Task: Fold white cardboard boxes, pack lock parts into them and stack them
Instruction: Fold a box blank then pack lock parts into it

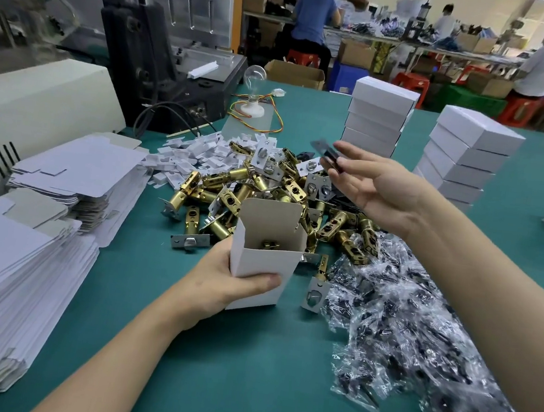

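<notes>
Hands apart: left hand (pixel 222 284) grips the open white cardboard box (pixel 262 265) upright by the brass latch pile (pixel 230 174); right hand (pixel 379 190) pinches a dark flat metal plate (pixel 325 149). Released off-line, it may hit the raised flap (pixel 269 217).

- Readable text, labels, brands, numbers, signs: none can be read anywhere in the frame.
- Stacked white boxes (pixel 377 116), upper centre and upper right: faces plain white.
- Open box (pixel 259 268), centre: outer faces plain white.
- Flat carton blanks (pixel 24 247), left: plain white.
</notes>
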